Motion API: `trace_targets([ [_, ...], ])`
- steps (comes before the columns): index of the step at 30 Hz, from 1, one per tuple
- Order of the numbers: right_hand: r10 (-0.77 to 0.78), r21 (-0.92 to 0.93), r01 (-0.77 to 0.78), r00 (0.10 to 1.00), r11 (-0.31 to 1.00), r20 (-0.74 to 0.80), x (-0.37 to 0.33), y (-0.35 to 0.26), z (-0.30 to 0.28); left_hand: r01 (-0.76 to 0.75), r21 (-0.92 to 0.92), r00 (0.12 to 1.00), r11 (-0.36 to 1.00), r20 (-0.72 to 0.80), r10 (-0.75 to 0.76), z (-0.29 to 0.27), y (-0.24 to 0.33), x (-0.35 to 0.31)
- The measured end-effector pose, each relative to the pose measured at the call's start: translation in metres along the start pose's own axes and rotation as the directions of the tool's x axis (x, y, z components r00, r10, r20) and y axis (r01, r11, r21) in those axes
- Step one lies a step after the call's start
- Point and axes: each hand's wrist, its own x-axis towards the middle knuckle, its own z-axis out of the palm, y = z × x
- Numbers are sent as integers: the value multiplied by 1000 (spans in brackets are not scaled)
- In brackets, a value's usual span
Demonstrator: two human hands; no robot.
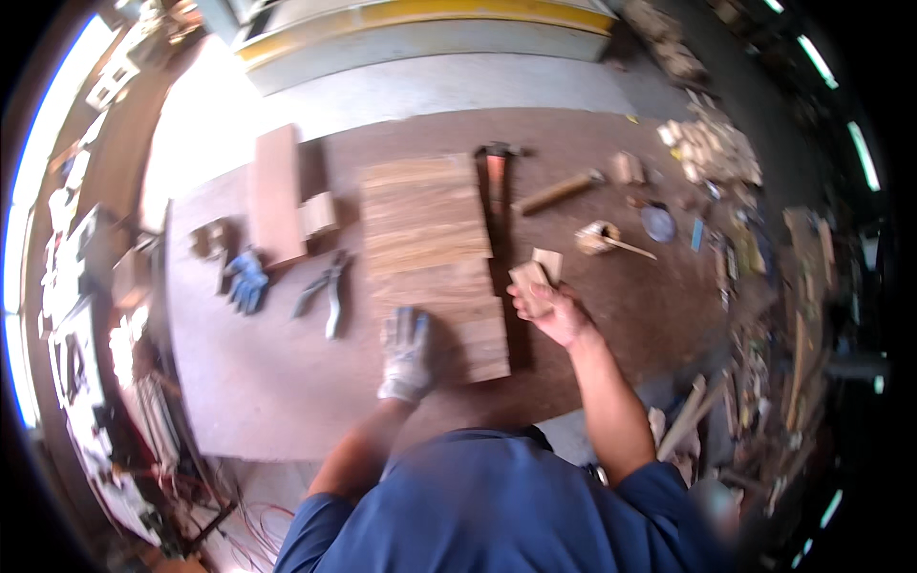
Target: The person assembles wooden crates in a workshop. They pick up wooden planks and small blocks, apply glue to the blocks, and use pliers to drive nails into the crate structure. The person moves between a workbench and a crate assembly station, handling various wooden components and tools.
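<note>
A striped wooden panel (425,220), apparently made of several boards, lies in front of me on the brown table. My left hand (408,355), in a pale glove, rests flat at the panel's near left edge with its fingers stretched out. Just right of the panel, my bare right hand (565,317) is closed around small flat wooden pieces (531,285). At least two light pieces stick out past its fingers; the palm side is hidden.
Beyond the panel lie a hammer (496,177) and a wooden-handled tool (554,193). A glue pot (596,237) with a stick stands at right. To the left are pliers (327,291), a blue glove (247,282) and a reddish board (275,196). Wood scraps (712,151) pile up far right.
</note>
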Motion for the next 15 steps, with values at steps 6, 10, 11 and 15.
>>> trace_targets([
  [6, -136, -669, -72, 958, 740, -254, 6, 27, 6, -33, -5, 998, 999, -60, 32, -6, -2, 2],
  [10, -136, -822, -270, 913, 501, -383, -1, 43, 7, -65, -154, 992, 986, -117, 47, -13, -16, 9],
  [11, -147, -871, -304, 912, 385, -383, 2, 54, -11, -17, -156, 989, 988, -150, -6, -16, -25, 14],
  [15, -531, -921, -388, 787, -30, -314, -3, 94, -40, 202, -155, 921, 967, -306, -241, -59, -79, 62],
])
